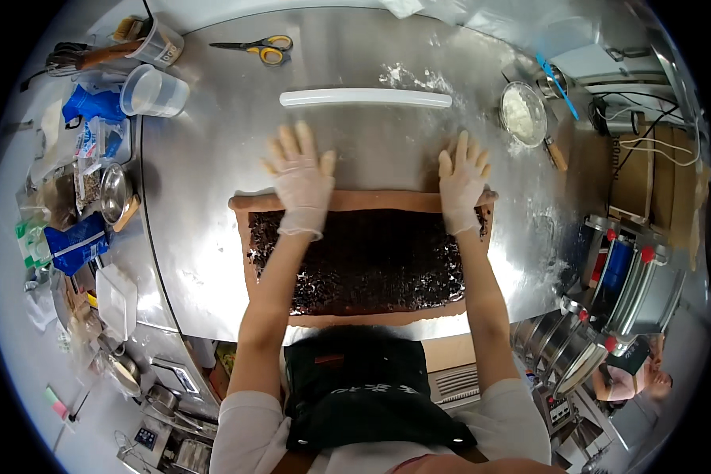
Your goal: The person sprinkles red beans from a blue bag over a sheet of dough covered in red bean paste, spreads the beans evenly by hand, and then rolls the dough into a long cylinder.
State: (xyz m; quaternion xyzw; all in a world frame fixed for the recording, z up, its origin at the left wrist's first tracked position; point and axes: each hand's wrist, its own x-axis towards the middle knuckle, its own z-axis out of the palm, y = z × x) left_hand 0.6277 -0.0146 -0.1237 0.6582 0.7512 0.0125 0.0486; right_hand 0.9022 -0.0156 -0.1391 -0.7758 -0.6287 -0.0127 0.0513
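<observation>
A wide rectangular sheet of brown dough (249, 296) lies on the steel table in front of me, spread with a dark glossy filling (379, 253). Its far edge forms a thick rounded rim (387, 201). My left hand (302, 186), in a thin translucent glove, lies over the left part of that rim with its fingers stretched out beyond it. At the right end, my gloved right hand (464, 186) is placed likewise, fingers straight and apart. Neither hand holds anything. Beyond them rests a white rolling pin (366, 98).
Scissors (265, 49) lie at the far left near plastic tubs (156, 91). A bowl of white flour (523, 115) and a wooden-handled tool (557, 154) are at right. A roller machine (632, 268) stands off the table's right side. Another person (636, 367) appears at lower right.
</observation>
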